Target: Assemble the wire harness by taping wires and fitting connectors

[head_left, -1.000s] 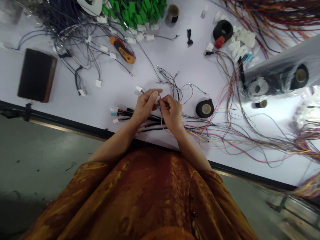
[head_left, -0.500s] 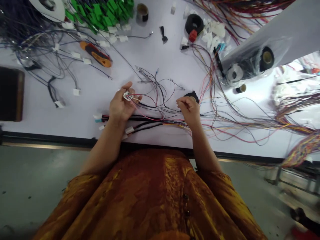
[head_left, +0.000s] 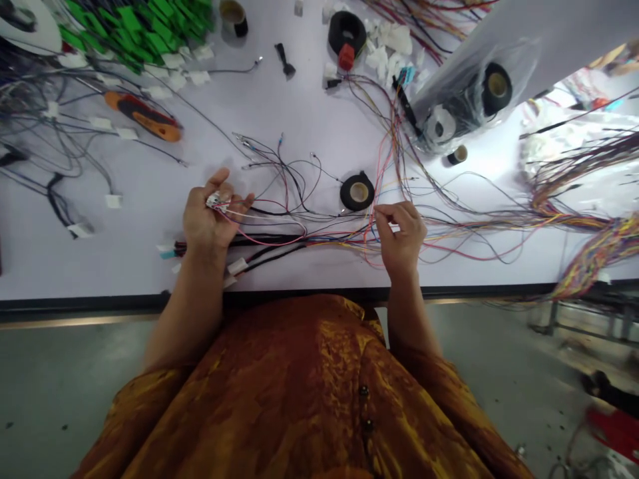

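My left hand [head_left: 210,213] is curled round a small white connector [head_left: 215,201], from which red, pink and white wires run to the right. My right hand [head_left: 402,233] has thumb and forefinger pinched together at thin wires; what lies between the fingertips is too small to make out. Just left of that hand, a roll of black tape [head_left: 357,191] lies flat on the table. Between my hands stretches a wire bundle [head_left: 319,241], partly in black sleeving, running below both hands' fingers. Loose wires with metal terminals [head_left: 279,163] spread behind it.
An orange-and-black cutter [head_left: 144,117] lies at the back left, near green connectors [head_left: 144,30] and dark cables. Another black tape roll [head_left: 346,36] sits at the back. Bagged tape rolls [head_left: 464,113] stand right. A thick wire harness [head_left: 599,253] hangs over the table's right edge.
My right hand has moved right, away from the black tape roll, which now shows fully. My left hand keeps the white connector, its fingers more curled. The whole view has shifted.
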{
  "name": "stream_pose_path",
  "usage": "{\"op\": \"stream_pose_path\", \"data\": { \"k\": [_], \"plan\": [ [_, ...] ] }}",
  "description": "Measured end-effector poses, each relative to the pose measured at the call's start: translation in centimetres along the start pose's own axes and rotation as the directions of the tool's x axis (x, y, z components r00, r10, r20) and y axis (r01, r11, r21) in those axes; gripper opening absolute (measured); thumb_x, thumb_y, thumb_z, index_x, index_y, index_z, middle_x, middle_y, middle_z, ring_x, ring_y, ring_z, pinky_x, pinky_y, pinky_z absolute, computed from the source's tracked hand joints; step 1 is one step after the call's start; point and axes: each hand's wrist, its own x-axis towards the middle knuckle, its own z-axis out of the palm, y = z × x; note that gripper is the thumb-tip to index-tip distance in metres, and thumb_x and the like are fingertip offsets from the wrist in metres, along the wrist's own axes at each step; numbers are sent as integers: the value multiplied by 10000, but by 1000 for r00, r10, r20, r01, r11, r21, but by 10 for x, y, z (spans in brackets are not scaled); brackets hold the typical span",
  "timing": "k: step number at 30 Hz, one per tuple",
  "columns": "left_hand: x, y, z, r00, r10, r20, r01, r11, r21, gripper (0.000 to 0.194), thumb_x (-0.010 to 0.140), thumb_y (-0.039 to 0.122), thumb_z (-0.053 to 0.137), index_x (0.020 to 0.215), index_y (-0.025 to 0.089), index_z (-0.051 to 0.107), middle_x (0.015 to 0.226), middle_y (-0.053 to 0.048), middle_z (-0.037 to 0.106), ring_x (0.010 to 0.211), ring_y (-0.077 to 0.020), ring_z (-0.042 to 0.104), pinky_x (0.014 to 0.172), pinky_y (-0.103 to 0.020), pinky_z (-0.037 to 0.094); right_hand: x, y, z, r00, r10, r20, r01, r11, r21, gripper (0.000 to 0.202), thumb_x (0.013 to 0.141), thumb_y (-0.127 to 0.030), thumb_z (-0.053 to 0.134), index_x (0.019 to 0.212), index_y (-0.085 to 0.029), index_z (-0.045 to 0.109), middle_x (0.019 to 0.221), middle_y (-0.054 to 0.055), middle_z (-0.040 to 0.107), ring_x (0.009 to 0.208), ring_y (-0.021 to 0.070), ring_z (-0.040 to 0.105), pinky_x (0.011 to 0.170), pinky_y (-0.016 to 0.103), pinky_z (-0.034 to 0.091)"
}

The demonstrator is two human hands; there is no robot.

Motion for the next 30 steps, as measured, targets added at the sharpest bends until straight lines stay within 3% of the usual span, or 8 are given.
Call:
{"op": "stream_pose_path", "data": {
  "k": [3, 7, 10, 13, 18, 22, 26, 30],
  "plan": [
    [-1, 0, 2, 1000, 7, -5, -7, 1000, 24, 413, 937, 169, 276, 857, 278, 666, 491, 46, 495, 456, -114, 316, 745, -359, 578, -2, 0, 10, 983, -55, 175, 60, 998, -24, 173, 956, -253, 570, 916, -218, 734, 847, 42, 644, 805, 182, 602, 757, 329, 475],
    [-4, 0, 4, 999, 25, -21, -23, 998, 54, 408, 930, 149, 299, 809, 277, 667, 494, 45, 498, 450, -109, 325, 737, -360, 573, -2, -3, 45, 911, -103, 400, 178, 972, -155, 159, 954, -246, 591, 982, -214, 744, 925, 72, 664, 904, 215, 609, 803, 342, 441],
    [-3, 0, 4, 999, 36, -19, -35, 998, 55, 414, 945, 156, 285, 816, 254, 666, 487, 43, 489, 449, -100, 330, 745, -356, 578, -1, -7, 62, 878, -72, 473, 213, 944, -252, 158, 964, -248, 578, 939, -206, 728, 925, 88, 681, 897, 229, 604, 809, 355, 411],
    [-1, -1, 4, 999, 42, -27, -40, 998, 58, 419, 962, 163, 268, 830, 225, 660, 492, 44, 484, 443, -98, 342, 739, -355, 585, 0, -14, 62, 893, -46, 447, 170, 955, -242, 179, 981, -226, 526, 905, -200, 686, 870, 75, 690, 837, 210, 611, 803, 346, 410],
    [2, -2, 4, 998, 49, -34, -45, 994, 100, 309, 966, 206, 391, 824, 235, 664, 527, 41, 475, 439, -101, 403, 713, -335, 580, 6, -36, 59, 948, -112, 298, 90, 992, 85, 134, 954, -231, 525, 1035, -217, 631, 985, 58, 713, 866, 182, 647, 828, 348, 495],
    [2, -4, 3, 995, 91, -41, -86, 990, 109, 349, 973, 199, 323, 903, 189, 664, 558, 38, 502, 420, -107, 395, 606, -319, 555, 19, -62, 80, 960, -36, 276, -110, 862, 495, 118, 979, -323, 513, 1060, -253, 563, 961, 16, 713, 865, 141, 690, 839, 344, 569],
    [-2, -3, 6, 995, 97, -38, -91, 985, 147, 270, 955, 231, 381, 900, 189, 642, 587, 26, 527, 450, -98, 442, 591, -260, 530, 37, -82, 103, 892, -12, 451, -334, 654, 679, 174, 946, -400, 572, 984, -242, 510, 809, -25, 690, 703, 100, 677, 732, 289, 587],
    [-5, -3, 8, 994, 104, -14, -99, 978, 183, 171, 919, 298, 512, 837, 206, 632, 652, 25, 543, 483, -86, 478, 605, -237, 518, 49, -89, 110, 824, -53, 564, -399, 652, 644, 223, 893, -412, 633, 885, -214, 532, 747, -23, 679, 626, 86, 635, 634, 240, 548]
  ]
}}
